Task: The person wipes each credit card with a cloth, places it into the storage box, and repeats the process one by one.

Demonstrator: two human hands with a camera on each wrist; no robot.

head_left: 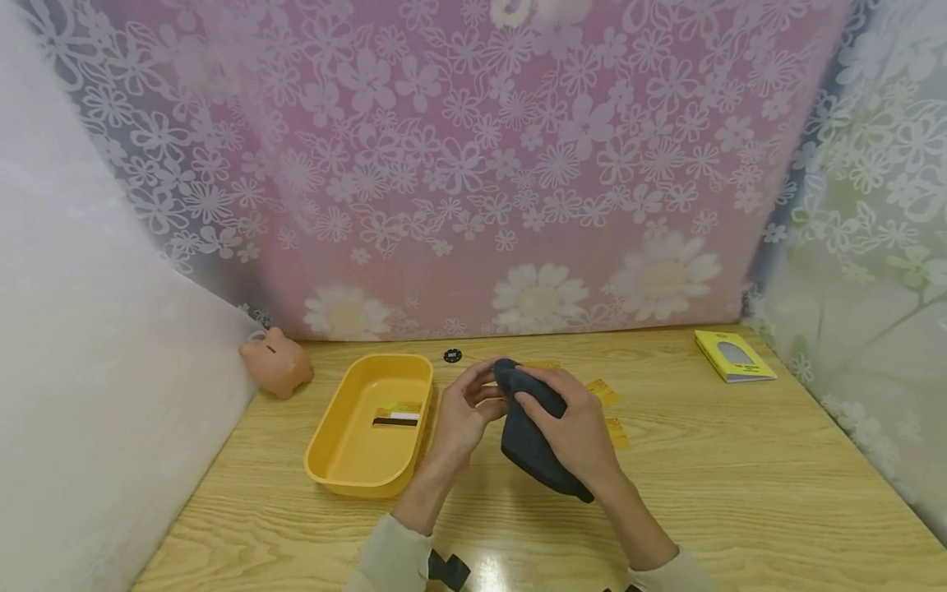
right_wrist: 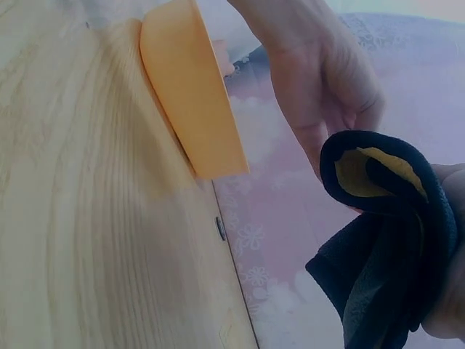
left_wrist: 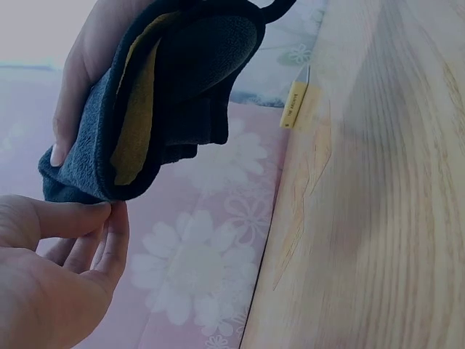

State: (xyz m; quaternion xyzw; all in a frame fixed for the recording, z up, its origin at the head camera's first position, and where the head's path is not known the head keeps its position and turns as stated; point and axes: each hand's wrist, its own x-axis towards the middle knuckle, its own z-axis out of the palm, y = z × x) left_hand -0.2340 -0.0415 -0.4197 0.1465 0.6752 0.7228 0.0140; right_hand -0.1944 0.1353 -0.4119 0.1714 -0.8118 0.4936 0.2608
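A folded dark blue cloth (head_left: 536, 444) with a yellow inner side is held above the wooden table, in front of the person. My right hand (head_left: 580, 423) grips it from the right, thumb on its near face and fingers behind. My left hand (head_left: 462, 419) is at its upper left end; in the left wrist view the thumb and fingertips of that hand (left_wrist: 62, 273) pinch the bottom edge of the cloth (left_wrist: 80, 156). The right wrist view shows the cloth (right_wrist: 385, 254) rolled over, its yellow side inside the fold. Yellow cards (head_left: 602, 392) lie behind the right hand, partly hidden.
Left of the hands stands a yellow plastic tub (head_left: 348, 477) with striped cards (head_left: 397, 417) inside. A pig-shaped bank (head_left: 277, 364) sits at the back left, a black poker chip (head_left: 453, 355) behind the tub, a yellow booklet (head_left: 735, 356) at the back right. Patterned curtains border the table.
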